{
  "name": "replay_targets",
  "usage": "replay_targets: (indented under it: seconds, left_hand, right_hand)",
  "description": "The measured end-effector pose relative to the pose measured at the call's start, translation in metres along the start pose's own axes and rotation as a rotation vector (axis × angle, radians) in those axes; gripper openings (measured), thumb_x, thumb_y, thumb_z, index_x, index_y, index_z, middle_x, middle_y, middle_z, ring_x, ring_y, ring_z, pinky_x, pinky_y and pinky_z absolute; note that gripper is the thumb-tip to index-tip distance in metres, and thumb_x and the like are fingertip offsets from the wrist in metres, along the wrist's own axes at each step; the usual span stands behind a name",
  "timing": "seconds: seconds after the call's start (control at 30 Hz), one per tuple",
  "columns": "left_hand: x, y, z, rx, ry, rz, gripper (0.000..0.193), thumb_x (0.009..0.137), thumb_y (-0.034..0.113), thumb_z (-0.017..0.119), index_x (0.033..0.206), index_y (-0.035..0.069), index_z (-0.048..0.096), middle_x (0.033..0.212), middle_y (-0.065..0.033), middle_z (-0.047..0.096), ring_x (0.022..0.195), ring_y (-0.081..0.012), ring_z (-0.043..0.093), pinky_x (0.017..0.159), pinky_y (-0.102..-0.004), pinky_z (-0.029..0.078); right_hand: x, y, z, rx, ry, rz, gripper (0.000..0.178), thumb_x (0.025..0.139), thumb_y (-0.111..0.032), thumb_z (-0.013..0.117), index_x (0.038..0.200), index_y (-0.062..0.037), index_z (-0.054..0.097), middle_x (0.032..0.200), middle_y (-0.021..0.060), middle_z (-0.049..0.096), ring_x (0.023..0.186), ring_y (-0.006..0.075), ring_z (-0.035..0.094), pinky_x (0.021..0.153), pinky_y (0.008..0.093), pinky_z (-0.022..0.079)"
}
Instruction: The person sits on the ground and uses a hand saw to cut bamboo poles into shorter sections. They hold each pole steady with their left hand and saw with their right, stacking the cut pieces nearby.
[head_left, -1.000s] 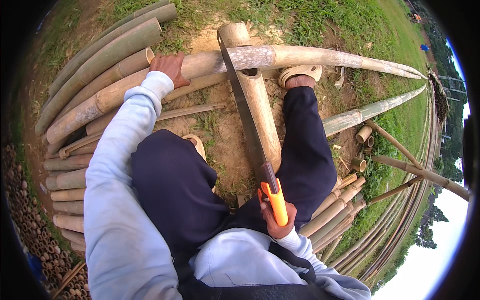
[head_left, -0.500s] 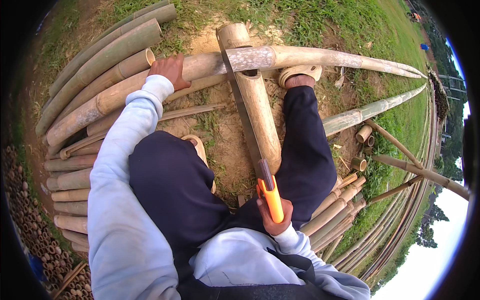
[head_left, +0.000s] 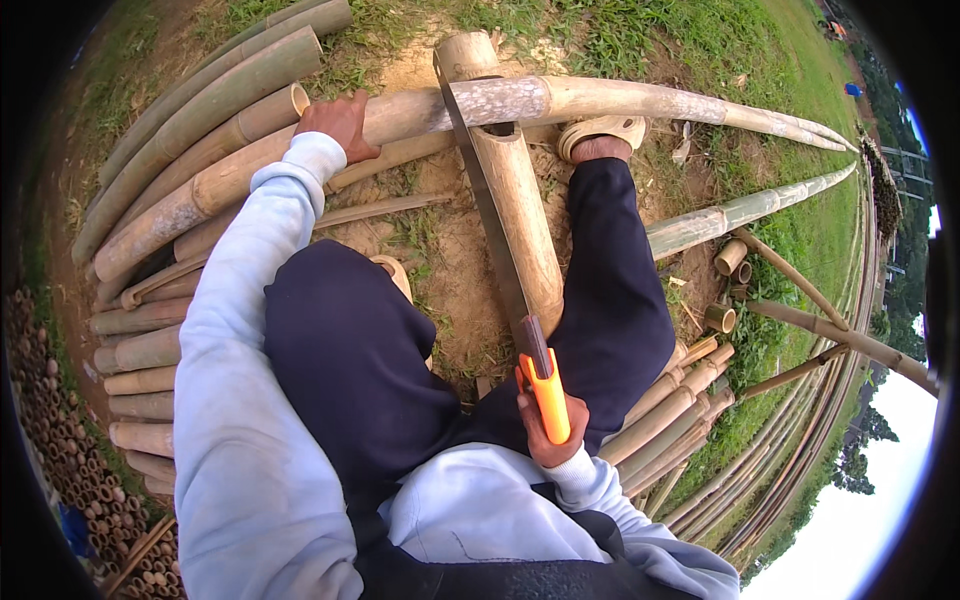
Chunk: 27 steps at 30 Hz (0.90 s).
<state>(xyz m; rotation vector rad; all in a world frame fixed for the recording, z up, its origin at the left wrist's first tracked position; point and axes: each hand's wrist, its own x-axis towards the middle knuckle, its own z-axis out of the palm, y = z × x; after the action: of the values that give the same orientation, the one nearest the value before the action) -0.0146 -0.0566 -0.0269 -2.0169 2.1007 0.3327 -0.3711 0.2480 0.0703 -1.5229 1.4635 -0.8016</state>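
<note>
A long pale bamboo pole lies crosswise in front of me over a thick bamboo piece. My left hand grips the pole from above, left of the saw. In my right hand, near my lap, is the orange handle of a handsaw. Its long dark blade runs away from me, resting against the pole where the bamboo piece crosses beneath. The blade's tip reaches past the pole's far side. Whether the teeth sit in a cut is too fine to see. My sandalled right foot is close to the pole.
Cut bamboo poles are stacked at the left, and shorter lengths lie by my right leg. Small bamboo rings heap at the lower left. A bamboo frame stands at the right, near a greenish pole.
The saw has come slightly toward me relative to the pole. My left hand keeps its place on the pole. The whole view has shifted a little.
</note>
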Motion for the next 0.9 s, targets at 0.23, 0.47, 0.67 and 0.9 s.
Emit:
replay_targets:
  seconds: [0.23, 0.47, 0.67, 0.9]
  left_hand:
    - [0.006, 0.003, 0.006, -0.036, 0.006, 0.007, 0.073, 0.071, 0.047, 0.082, 0.125, 0.006, 0.058, 0.106, -0.0225, 0.074, 0.103, -0.0417, 0.072, 0.092, -0.0518, 0.058]
    - [0.002, -0.005, 0.006, 0.0, 0.014, 0.033, 0.073, 0.073, 0.051, 0.083, 0.126, 0.006, 0.059, 0.107, -0.0209, 0.076, 0.103, -0.0409, 0.073, 0.095, -0.05, 0.058]
    - [0.008, 0.002, 0.0, -0.004, 0.017, 0.029, 0.072, 0.073, 0.052, 0.08, 0.125, 0.006, 0.06, 0.104, -0.0204, 0.076, 0.1, -0.0404, 0.073, 0.093, -0.0505, 0.059]
    - [0.006, -0.009, 0.007, 0.009, 0.005, 0.043, 0.067, 0.077, 0.052, 0.079, 0.122, 0.006, 0.06, 0.102, -0.0191, 0.075, 0.098, -0.0392, 0.074, 0.091, -0.0498, 0.06]
  right_hand:
    - [0.039, 0.015, 0.033, -0.04, -0.143, -0.179, 0.009, 0.09, -0.002, 0.074, 0.087, 0.0, 0.066, 0.065, 0.0152, 0.061, 0.056, 0.0357, 0.063, 0.054, 0.0373, 0.049]
    - [0.018, 0.017, -0.002, -0.01, 0.028, -0.109, 0.02, 0.092, -0.005, 0.076, 0.11, 0.0019, 0.072, 0.077, 0.0104, 0.07, 0.065, 0.0182, 0.069, 0.065, 0.0286, 0.053]
    - [0.188, 0.007, 0.06, 0.195, 0.059, -0.13, 0.018, 0.096, -0.012, 0.076, 0.093, 0.0044, 0.069, 0.065, 0.0071, 0.06, 0.059, 0.0128, 0.053, 0.058, 0.0308, 0.047]
    - [0.064, 0.026, 0.03, 0.14, 0.002, 0.049, 0.018, 0.095, -0.007, 0.072, 0.11, 0.0035, 0.072, 0.074, 0.0072, 0.067, 0.068, 0.0132, 0.062, 0.067, 0.0292, 0.051]
